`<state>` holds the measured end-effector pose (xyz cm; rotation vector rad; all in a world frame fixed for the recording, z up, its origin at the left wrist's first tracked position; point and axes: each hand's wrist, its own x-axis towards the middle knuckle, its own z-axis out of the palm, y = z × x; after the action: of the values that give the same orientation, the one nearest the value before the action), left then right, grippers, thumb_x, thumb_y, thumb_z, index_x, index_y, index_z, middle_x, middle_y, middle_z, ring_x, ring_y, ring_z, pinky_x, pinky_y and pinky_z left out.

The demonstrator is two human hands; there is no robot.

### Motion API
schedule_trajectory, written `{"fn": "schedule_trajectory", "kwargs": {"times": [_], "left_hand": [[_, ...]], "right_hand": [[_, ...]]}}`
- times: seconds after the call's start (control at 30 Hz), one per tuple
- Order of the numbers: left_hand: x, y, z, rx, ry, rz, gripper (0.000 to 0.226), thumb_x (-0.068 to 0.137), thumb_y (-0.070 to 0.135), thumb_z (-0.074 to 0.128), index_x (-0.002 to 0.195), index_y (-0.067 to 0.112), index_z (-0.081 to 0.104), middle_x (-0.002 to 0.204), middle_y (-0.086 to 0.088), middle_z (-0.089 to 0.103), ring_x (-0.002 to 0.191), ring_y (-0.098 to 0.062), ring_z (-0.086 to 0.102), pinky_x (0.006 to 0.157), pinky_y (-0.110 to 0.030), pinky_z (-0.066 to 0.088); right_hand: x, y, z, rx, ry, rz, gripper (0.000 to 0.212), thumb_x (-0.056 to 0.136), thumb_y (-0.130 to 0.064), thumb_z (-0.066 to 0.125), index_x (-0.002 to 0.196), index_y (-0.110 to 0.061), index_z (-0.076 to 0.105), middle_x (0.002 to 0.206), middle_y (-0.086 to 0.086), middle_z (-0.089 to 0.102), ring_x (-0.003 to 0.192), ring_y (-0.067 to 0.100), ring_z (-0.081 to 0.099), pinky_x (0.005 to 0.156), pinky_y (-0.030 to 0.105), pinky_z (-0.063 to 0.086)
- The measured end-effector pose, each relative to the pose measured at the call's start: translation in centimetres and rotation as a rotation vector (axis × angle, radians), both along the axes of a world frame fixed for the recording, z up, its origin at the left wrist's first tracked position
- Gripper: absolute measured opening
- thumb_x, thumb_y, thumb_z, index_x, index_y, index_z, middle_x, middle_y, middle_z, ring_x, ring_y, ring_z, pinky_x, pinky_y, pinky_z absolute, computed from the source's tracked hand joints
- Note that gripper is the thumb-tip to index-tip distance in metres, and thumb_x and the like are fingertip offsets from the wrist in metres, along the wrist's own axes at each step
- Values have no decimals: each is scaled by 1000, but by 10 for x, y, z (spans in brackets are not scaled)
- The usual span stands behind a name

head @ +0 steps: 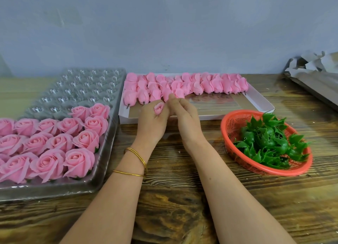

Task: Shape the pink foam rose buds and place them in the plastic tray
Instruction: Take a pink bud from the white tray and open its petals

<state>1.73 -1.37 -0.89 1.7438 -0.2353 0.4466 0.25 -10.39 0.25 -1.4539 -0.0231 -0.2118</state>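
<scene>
The left hand (153, 122) curls its fingers round a small pink bud (159, 109) just right of the tray (87, 90), and the right hand (184, 117) has its fingers close together beside the bud (pinching or not, I cannot tell), so shaping looks under way; next, gently spread the petals.

A worn wooden table (173, 198) with dark grain stands against a grey wall. On it lie a clear plastic tray (86, 87) at the left, a shallow white cardboard box (210, 116) at the middle back, a red mesh basket (224, 132) at the right, and crumpled grey paper (314, 73) at the far right edge.
</scene>
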Motion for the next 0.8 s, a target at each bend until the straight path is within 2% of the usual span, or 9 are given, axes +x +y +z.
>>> {"fn": "schedule_trajectory", "kwargs": {"times": [0.07,0.1,0.2,0.27,0.33,0.5,0.6,0.7,0.8], "left_hand": [[-1,1,1,-18,-1,1,45,98,26,54,56,11,47,51,1,48,52,-11,42,49,-33,36],[0,1,2,-38,-2,-3,45,98,29,54,57,9,50,52,2,51,52,-13,45,51,-31,39],[2,2,2,-111,-6,12,46,98,31,53,74,-8,60,72,-27,62,69,-40,58,65,-49,52],[3,3,2,-192,13,32,41,97,32,54,70,1,60,77,-31,62,73,-42,61,71,-57,53],[2,3,4,-263,54,24,35,95,34,55,68,12,57,80,-32,62,78,-45,63,73,-58,54],[6,1,2,-419,151,-17,37,91,32,60,55,25,57,58,-3,58,60,-18,60,57,-31,52],[8,1,0,-478,174,-59,38,92,30,61,55,24,64,57,-3,60,58,-17,62,54,-27,52],[9,2,0,-509,184,-108,33,88,35,63,58,24,68,58,-1,64,57,-14,65,52,-26,53],[11,2,-1,-518,192,-116,31,86,36,65,57,24,66,58,0,63,58,-14,64,53,-26,53]], "right_hand": [[2,0,-1,26,30,-16,35,102,-29,49,98,1,66,95,23,69,87,25,66,77,33,55],[2,0,-1,27,37,-27,37,103,-29,47,101,2,66,98,23,70,89,29,67,79,37,55],[4,1,-2,5,33,-31,28,103,-17,45,90,-1,64,85,16,67,80,30,63,80,43,53],[5,1,-2,16,26,17,21,98,2,45,85,-5,60,78,9,62,74,20,59,75,36,52],[4,0,-1,-5,16,62,28,87,17,46,83,-7,60,76,6,63,71,14,61,72,26,53],[0,3,-6,-175,-81,168,33,73,24,59,92,-3,60,76,-1,61,63,-6,58,64,12,49],[1,5,-10,-207,-124,162,35,72,23,65,98,0,60,78,-1,60,64,-6,55,67,10,47],[3,6,-12,-198,-129,140,37,73,21,66,92,-9,56,79,-2,59,65,-4,55,67,12,48],[4,5,-13,-215,-141,136,36,74,20,66,91,-9,56,79,-3,59,65,-3,54,67,12,47]]}}
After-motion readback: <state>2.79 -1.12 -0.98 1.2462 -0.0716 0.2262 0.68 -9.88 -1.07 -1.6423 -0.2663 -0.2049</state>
